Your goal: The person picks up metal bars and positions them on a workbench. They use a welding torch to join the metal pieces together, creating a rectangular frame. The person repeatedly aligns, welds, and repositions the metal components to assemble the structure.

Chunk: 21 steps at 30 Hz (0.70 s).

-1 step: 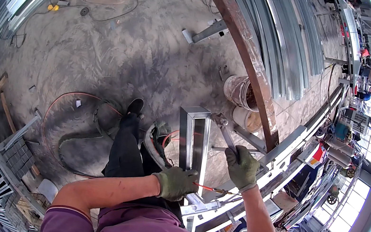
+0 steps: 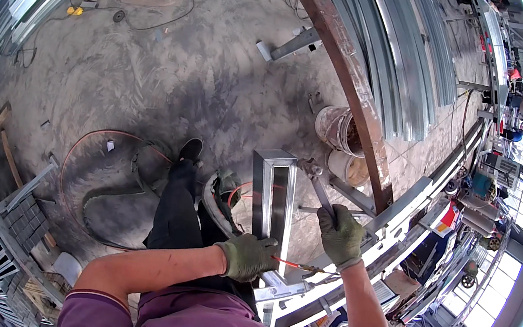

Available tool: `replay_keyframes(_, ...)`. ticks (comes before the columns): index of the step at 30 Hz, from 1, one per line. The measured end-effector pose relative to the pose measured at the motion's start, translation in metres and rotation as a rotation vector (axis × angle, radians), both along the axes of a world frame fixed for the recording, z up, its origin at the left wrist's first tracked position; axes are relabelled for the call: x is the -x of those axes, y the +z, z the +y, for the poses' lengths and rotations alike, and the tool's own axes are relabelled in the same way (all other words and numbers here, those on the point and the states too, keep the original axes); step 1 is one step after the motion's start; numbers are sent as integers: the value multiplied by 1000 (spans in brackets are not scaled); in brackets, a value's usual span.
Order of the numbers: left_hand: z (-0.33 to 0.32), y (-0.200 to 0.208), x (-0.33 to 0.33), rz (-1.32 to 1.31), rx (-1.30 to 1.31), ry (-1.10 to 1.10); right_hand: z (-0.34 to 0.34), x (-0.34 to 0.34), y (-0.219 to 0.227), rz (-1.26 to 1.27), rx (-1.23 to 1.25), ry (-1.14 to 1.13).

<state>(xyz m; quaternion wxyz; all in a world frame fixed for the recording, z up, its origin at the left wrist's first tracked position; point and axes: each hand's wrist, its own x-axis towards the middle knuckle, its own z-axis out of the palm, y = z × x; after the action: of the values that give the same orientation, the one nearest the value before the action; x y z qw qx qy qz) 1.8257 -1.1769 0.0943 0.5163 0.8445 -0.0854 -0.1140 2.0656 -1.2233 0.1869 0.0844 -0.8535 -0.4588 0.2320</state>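
My left hand [image 2: 246, 258], in a dark green glove, is closed over the near left part of a rectangular metal frame [image 2: 262, 194]. The frame is made of shiny square tube and stands before me. An orange-red rod or hose end [image 2: 290, 264] with a brass-coloured fitting shows just right of this hand; whether the hand touches it, I cannot tell. My right hand [image 2: 341, 238], gloved alike, is wrapped round the handle of a hammer [image 2: 320, 189]. The hammer's head is beside the frame's far right corner, and a gap to the frame is hard to judge.
Two stained buckets [image 2: 336, 126] stand beyond the hammer, beside a brown steel beam [image 2: 349, 75] carrying long metal profiles [image 2: 393, 48]. A pale metal rail [image 2: 395, 217] runs along my right. An orange hose [image 2: 68, 168] loops on the concrete floor at left.
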Motion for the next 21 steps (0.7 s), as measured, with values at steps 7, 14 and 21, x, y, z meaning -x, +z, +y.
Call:
replay_keyframes(7,-11,-14,-3,-22,18,51,-3,9,16,-59,-202,41)
replay_keyframes(14,-15,-20,-7,-44,2,82,15,14,16,-176,-198,130)
replay_keyframes(21,-14,-13,-10,8,-10,59,2,12,-3,-174,65,161)
